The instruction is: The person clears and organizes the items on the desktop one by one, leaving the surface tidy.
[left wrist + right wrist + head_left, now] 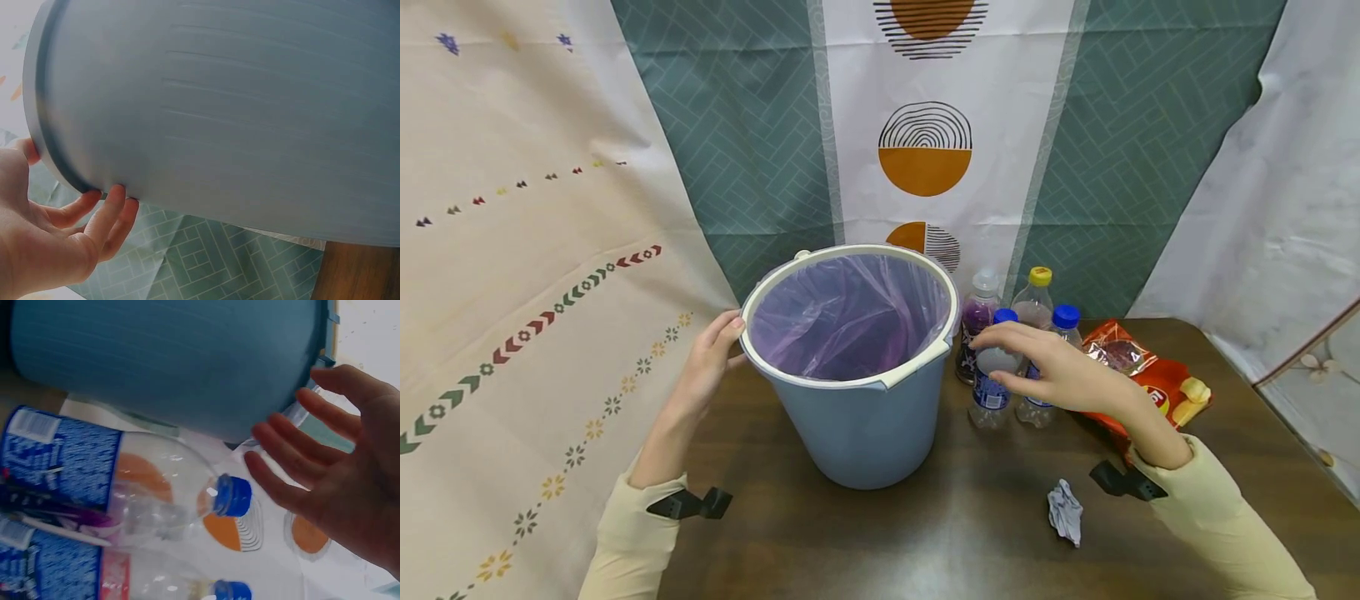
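Observation:
A blue-grey trash bin point(865, 433) with a cream rim stands upright on the wooden table. Clear plastic liner point(842, 312) covers its inside. On the bin's left side, my left hand point(709, 354) grips the rim, thumb on the edge and fingers against the outer wall. In the left wrist view those fingers point(112, 215) press at the bin's side. My right hand point(1048, 367) hovers, fingers spread and holding nothing, in front of several plastic bottles. A blue-capped bottle point(162, 475) lies nearest below it in the right wrist view.
Right of the bin stand a purple-filled bottle point(977, 317), a yellow-capped bottle point(1033, 304) and another blue-capped bottle point(1066, 321). A red chip bag point(1157, 375) lies farther right. Crumpled paper point(1064, 512) sits near the front of the table point(865, 550). Patterned cloth point(760, 125) hangs behind.

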The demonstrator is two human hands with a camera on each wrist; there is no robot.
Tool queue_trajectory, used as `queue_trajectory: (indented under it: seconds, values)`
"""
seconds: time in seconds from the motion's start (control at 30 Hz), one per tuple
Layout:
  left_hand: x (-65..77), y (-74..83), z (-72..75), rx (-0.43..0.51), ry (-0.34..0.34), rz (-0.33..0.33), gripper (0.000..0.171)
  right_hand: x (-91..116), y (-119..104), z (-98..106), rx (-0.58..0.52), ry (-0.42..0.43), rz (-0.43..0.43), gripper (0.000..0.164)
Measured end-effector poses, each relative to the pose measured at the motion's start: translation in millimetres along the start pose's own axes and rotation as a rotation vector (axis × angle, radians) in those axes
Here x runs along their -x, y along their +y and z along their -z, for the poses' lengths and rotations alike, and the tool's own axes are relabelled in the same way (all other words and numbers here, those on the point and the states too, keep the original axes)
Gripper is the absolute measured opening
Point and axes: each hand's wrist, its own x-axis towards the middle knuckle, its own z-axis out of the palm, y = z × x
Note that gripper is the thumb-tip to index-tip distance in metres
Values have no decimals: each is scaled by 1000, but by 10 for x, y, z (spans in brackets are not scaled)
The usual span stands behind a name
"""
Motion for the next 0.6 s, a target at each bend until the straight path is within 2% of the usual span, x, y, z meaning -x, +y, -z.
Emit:
queue_trajectory:
  seconds: [0.3,0.6]
  values:
    - [1,6,-9,-11,7,4,43,394,93,-211,-69,-300,-205,46]
    - [-3,18,5,5,3,7,30,743,199,-415,-172,-525,-408,54]
